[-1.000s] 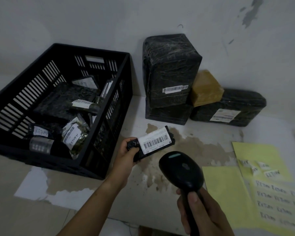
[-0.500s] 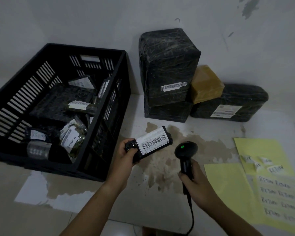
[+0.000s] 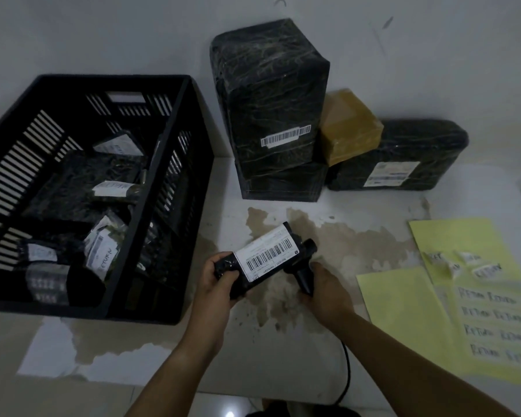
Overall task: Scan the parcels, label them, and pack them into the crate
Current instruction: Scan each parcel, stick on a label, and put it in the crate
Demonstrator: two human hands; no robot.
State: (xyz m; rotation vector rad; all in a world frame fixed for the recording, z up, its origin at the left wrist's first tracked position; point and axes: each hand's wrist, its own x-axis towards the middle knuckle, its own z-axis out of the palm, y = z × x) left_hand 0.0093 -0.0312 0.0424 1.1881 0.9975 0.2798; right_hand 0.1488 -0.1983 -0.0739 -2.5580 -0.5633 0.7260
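My left hand (image 3: 215,284) grips a small black parcel (image 3: 259,260) by its left end, barcode label facing up, just above the stained table. My right hand (image 3: 325,288) grips the black barcode scanner (image 3: 303,266) by its handle, with the scanner's head right beside the parcel's right end. The black slatted crate (image 3: 175,164) stands to the left and holds several black parcels, some with handwritten "RETURN" labels (image 3: 104,257). Yellow sheets (image 3: 403,302) with "RETURN" labels lie at the right.
Against the back wall stand a tall black wrapped parcel (image 3: 271,94) on a flatter black one (image 3: 283,182), a brown taped box (image 3: 349,130) and a wide black parcel (image 3: 403,158). The scanner's cable (image 3: 346,374) runs off the table's front edge.
My right hand has lowered the scanner from held high near the camera down to the parcel's right end. The parcel stays in my left hand, nearly unmoved.
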